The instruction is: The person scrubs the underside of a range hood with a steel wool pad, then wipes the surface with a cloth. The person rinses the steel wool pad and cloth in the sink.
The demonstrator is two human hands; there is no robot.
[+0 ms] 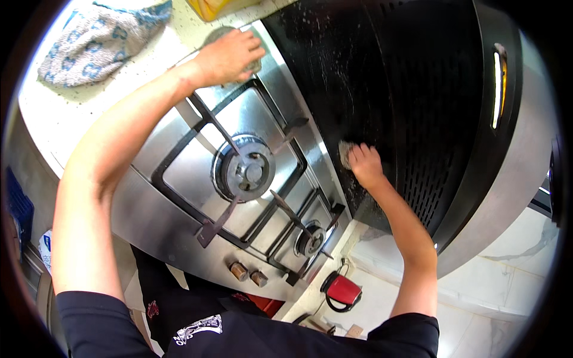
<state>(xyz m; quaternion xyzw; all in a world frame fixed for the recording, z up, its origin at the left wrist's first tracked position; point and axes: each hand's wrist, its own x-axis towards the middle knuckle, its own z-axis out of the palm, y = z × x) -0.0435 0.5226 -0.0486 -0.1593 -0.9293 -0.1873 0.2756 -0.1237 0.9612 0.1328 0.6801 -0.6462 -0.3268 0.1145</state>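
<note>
My left hand presses a grey-green cloth flat on the far left corner of the stainless-steel gas cooktop. Part of the cloth is covered by my fingers. Against the black panel of the range hood, my right hand grips a small greyish scrubbing pad. Whitish streaks and specks mark that panel. Between my arms lie a large burner and a smaller burner, each with dark pan supports around it.
A patterned towel lies crumpled on the speckled countertop. Something yellow sits at the top edge. Two control knobs rise from the cooktop's front. A red electric kettle stands to the right, below the hood's slotted vents.
</note>
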